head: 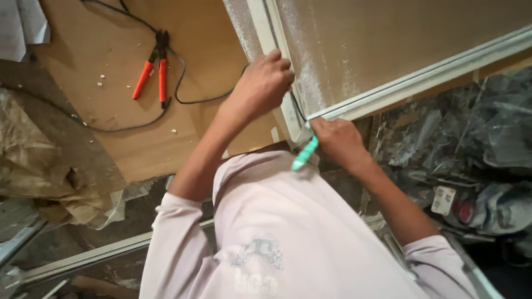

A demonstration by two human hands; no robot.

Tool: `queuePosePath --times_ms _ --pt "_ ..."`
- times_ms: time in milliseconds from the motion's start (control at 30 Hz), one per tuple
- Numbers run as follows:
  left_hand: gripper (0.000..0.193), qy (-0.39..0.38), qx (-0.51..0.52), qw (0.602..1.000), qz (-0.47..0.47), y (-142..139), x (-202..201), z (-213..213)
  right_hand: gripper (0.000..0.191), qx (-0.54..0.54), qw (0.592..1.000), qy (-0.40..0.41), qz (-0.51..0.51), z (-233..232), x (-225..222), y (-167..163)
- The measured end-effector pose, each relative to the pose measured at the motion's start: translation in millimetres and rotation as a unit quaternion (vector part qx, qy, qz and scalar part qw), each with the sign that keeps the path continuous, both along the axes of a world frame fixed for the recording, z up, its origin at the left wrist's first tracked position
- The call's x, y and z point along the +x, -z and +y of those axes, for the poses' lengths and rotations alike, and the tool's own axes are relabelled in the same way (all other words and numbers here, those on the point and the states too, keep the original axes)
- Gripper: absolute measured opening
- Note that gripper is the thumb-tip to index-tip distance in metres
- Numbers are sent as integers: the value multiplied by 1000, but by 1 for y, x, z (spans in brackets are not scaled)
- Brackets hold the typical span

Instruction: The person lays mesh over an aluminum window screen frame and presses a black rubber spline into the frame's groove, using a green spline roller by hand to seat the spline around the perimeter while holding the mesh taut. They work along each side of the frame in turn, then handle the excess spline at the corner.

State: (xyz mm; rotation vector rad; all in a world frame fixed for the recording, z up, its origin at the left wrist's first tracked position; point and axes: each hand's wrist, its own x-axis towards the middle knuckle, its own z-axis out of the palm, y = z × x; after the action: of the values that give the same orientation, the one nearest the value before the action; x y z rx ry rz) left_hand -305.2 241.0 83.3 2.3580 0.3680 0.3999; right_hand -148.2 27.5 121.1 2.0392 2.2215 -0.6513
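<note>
My left hand (263,83) presses on the white frame bar (280,72) of a mesh screen panel (388,39), fingers closed over a thin black cord along the bar. My right hand (338,141) sits at the frame's corner (310,124) and grips a tool with a teal handle (305,155) that points down toward my body. The second white frame bar (443,69) runs off to the right from that corner.
Orange-handled pliers (152,75) and a looping black cable (183,94) lie on the brown board (111,122) at left. Crumpled brown paper (39,166) lies at far left. Dark plastic-wrapped clutter (471,144) fills the right. A metal rail (83,257) lies lower left.
</note>
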Motion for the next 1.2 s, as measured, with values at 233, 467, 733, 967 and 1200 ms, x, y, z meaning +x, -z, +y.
queuePosePath --times_ms 233,467,733,967,1200 --pt "12 46 17 999 -4 32 29 7 16 28 996 83 23 -17 -2 12" --pt "9 13 -30 998 -57 54 27 21 18 126 883 423 162 -47 -59 14" --pt "10 26 -40 999 -26 59 35 26 20 57 834 527 154 -35 -60 27" --pt "10 19 -80 997 -15 62 32 31 21 59 863 488 119 -37 -54 28" --pt "8 32 -92 995 -17 64 36 36 28 33 893 447 41 -34 -53 56"
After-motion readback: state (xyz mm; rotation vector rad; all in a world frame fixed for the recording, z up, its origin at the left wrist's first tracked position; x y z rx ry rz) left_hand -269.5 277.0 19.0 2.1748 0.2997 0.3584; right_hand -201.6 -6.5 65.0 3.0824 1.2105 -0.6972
